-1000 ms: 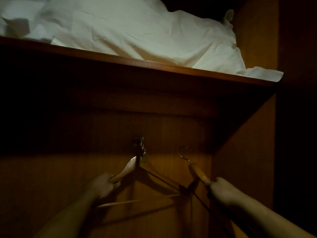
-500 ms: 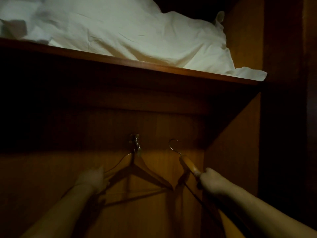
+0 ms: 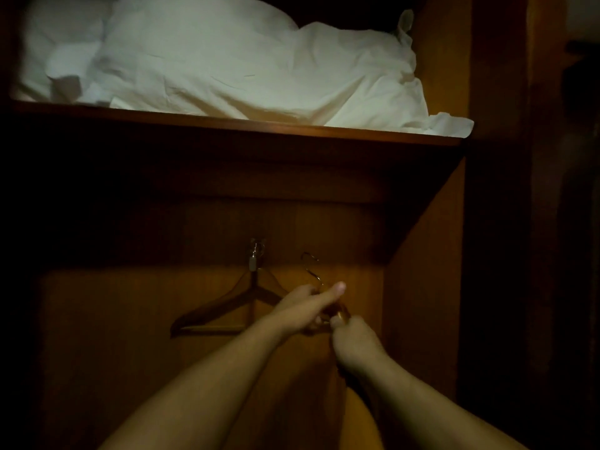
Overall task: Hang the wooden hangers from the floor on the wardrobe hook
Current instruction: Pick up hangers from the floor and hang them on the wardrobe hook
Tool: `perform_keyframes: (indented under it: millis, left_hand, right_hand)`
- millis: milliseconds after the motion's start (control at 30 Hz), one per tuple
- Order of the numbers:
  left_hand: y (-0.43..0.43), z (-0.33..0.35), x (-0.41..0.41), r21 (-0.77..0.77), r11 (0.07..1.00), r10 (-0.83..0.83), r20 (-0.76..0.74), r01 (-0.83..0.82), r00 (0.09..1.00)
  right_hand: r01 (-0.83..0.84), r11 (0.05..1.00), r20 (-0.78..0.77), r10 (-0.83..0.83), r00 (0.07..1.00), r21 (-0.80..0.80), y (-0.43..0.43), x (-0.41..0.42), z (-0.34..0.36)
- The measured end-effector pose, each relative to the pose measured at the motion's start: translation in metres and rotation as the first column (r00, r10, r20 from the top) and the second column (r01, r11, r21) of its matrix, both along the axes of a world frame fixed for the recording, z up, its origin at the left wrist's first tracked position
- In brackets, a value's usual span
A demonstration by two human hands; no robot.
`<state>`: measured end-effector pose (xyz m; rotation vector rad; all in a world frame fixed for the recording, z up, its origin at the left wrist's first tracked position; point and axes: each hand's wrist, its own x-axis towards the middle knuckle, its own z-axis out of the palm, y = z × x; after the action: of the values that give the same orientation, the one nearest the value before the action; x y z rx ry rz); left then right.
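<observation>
Head camera looks up into a dim wooden wardrobe. One wooden hanger hangs already on the metal wardrobe hook at the back wall, and its bar lies almost level below the two sloping arms. Just to the right of it, a second hanger is in the hands of the person, and it is apart from the wardrobe hook. Its thin metal hook points up and to the left, near the wardrobe hook but not touching it. Most of the wooden part of this second hanger is hidden behind the hands, only a small bright piece shows between them.

The left hand reaches across from the left and is closed around the neck of the second hanger, with the thumb stretched forward above it. The right hand is lower and to the right, closed like a fist on the same hanger. Both hands are touching each other or nearly so; I cannot tell which.

Above, a wooden shelf crosses the wardrobe, and white bedding lies on it, with one corner hanging over the right end of the shelf.
</observation>
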<state>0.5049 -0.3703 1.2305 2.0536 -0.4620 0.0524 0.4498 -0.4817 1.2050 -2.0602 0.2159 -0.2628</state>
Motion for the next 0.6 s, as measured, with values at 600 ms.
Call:
perform_keyframes:
  millis: [600]
  left_hand:
    - [0.026,-0.026,-0.070,-0.051,0.987,0.140,-0.158,-0.150,0.977]
  right_hand:
    - [-0.053,0.861,0.297,0.232,0.926,-0.506,-0.043,-0.032,-0.008]
